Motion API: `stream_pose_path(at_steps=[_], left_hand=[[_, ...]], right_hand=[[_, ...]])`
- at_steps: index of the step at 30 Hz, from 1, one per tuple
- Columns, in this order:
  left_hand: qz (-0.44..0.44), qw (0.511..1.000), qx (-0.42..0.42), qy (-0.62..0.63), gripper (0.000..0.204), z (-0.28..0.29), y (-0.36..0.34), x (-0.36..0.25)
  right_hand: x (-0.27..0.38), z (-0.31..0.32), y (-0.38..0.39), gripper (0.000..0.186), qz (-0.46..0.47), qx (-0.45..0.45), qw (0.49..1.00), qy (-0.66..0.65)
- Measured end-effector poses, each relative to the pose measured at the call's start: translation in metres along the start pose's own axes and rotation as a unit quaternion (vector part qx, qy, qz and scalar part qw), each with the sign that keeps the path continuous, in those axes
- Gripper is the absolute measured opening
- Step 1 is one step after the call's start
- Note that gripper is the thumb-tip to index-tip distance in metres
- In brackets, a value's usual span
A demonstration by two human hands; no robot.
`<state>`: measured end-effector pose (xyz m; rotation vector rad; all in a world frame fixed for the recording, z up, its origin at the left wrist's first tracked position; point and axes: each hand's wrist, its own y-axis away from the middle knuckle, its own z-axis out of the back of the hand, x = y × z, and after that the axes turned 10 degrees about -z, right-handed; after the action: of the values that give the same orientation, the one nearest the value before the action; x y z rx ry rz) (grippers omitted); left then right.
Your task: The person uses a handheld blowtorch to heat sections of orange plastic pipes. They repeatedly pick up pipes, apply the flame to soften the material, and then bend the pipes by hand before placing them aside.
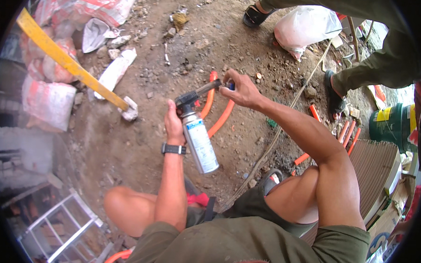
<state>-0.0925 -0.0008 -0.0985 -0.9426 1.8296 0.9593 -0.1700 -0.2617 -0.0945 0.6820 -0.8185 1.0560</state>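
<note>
My left hand [174, 125] is closed around the upper part of a blowtorch [200, 143], a white and blue gas canister with a black burner head and a metal nozzle. The torch tilts, its nozzle pointing up and to the right. At the nozzle's tip, my right hand [244, 89] pinches a small blue object [231, 86], mostly covered by the fingers. Just beyond the torch, bent orange pipes [222, 119] lie on the dirt. No flame can be made out.
Another person's sandalled feet [335, 97] stand at the upper right, near a white sack [305, 30] and green buckets [388, 121]. Short orange pipes [303, 158] lie by stacked brown sheets [369, 162]. At left are filled sacks [48, 103], a yellow bar [68, 62] and a metal frame [65, 224].
</note>
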Motion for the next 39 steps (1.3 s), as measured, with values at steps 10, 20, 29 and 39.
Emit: stream_pose_path(at_steps=[10, 20, 29, 39], left_hand=[[-0.002, 1.000, -0.005, 0.005, 0.069, 0.001, 0.000, 0.006], [0.001, 0.999, -0.035, -0.004, 0.071, -0.002, -0.004, 0.008], [0.021, 0.999, -0.022, -0.009, 0.074, 0.004, -0.007, 0.015], [0.029, 0.999, -0.037, -0.002, 0.074, 0.000, -0.006, 0.010]], right_hand=[[0.012, 0.006, 0.001, 0.046, -0.025, 0.022, 0.999, 0.006], [0.000, 0.006, 0.002, 0.042, -0.004, 0.012, 1.000, 0.001], [0.000, 0.003, 0.002, 0.043, -0.037, 0.032, 0.999, -0.016], [-0.020, -0.003, -0.006, 0.050, -0.030, 0.060, 0.997, -0.033]])
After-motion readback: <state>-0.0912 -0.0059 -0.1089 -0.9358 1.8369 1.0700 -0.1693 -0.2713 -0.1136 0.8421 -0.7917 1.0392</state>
